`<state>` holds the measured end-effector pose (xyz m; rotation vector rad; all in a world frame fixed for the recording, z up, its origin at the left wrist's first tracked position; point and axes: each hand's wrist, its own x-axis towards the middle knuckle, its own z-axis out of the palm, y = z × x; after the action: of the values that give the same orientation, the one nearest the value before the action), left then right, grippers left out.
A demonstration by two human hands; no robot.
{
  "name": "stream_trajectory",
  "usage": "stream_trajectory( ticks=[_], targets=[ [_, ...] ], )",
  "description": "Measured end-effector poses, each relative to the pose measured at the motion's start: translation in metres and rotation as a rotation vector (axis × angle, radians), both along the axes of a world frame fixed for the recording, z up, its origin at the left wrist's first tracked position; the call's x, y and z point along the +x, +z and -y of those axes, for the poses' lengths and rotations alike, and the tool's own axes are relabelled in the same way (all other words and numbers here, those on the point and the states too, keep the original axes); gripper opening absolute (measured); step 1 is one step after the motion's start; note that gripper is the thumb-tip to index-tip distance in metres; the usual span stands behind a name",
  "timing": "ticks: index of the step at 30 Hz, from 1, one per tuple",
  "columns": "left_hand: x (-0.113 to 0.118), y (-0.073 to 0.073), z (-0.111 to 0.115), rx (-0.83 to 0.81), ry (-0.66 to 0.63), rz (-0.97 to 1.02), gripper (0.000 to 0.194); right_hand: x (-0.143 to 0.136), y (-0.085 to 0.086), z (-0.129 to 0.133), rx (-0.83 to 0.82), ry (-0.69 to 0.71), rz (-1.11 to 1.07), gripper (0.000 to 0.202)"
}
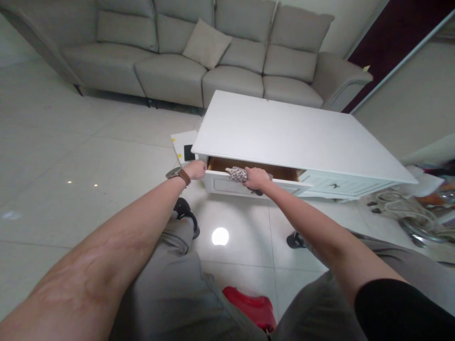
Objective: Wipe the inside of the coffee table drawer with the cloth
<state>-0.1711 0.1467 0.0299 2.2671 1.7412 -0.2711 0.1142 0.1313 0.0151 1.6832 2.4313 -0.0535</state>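
A white coffee table (284,130) stands before me with its left drawer (227,183) pulled partway out, its brown wooden inside showing. My right hand (257,178) is closed around a brown-and-white patterned cloth (237,174) on the top edge of the drawer front. Part of the cloth hangs below that hand, over the front panel. At the left end of the drawer, my left hand (196,169) is closed, its curled fingers against the drawer's edge. The fingertips are hidden. A watch with a brown strap (184,177) is on the left wrist.
A grey sofa (170,71) with a beige cushion (208,44) runs behind the table. Left of the table is a white panel with a black square (188,152). A red stool (250,308) is beneath me. Coiled hoses (405,208) and clutter lie on the right floor.
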Motion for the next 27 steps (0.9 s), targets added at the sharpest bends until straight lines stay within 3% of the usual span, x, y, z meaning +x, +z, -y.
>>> stream_trajectory(
  ticks=[6,14,18,27],
  targets=[
    [0.001,0.000,0.000,0.007,0.017,-0.033,0.043,-0.009,-0.007,0.007,0.035,-0.017,-0.047,0.044],
    [0.001,0.004,-0.007,-0.077,0.046,-0.007,0.043,0.021,-0.018,0.020,0.159,0.052,-0.085,0.044],
    [0.001,0.003,-0.010,-0.096,0.048,-0.005,0.041,0.061,-0.021,0.023,0.169,0.046,-0.048,0.044],
    [-0.003,-0.004,-0.010,-0.071,0.037,0.003,0.043,0.195,-0.034,0.032,0.264,-0.070,0.012,0.046]
  ],
)
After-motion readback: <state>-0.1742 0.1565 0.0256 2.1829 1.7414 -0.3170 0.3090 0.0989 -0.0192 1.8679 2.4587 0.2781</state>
